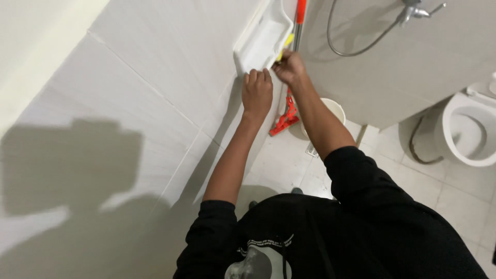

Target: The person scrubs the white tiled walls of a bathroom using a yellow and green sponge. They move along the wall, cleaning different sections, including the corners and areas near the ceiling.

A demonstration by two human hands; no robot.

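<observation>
Nearest to the camera, the person's black shirt (361, 227) is filling the bottom of the view, and 2 bare forearms are reaching up from it toward the wall. The left hand (257, 93) is pressing on the lower edge of a white plastic wall shelf (261, 39), with its fingers (258, 76) curled over the rim and gripping it. Just beside it, the right hand (289, 67) is closing its fingers around a small yellow thing (287, 42), maybe a cloth or sponge, at the right side of the shelf; I cannot tell exactly what it is. The shelf is hanging on the white tiled wall (155, 77), close to the corner.

Behind the hands, a mop with a red head (284, 121) is leaning in the corner, and a white bucket (333, 108) is standing on the floor next to it. Farther away, a shower hose (356, 46) is looping on the grey wall, and a white toilet (467, 132) is sitting at the right edge.
</observation>
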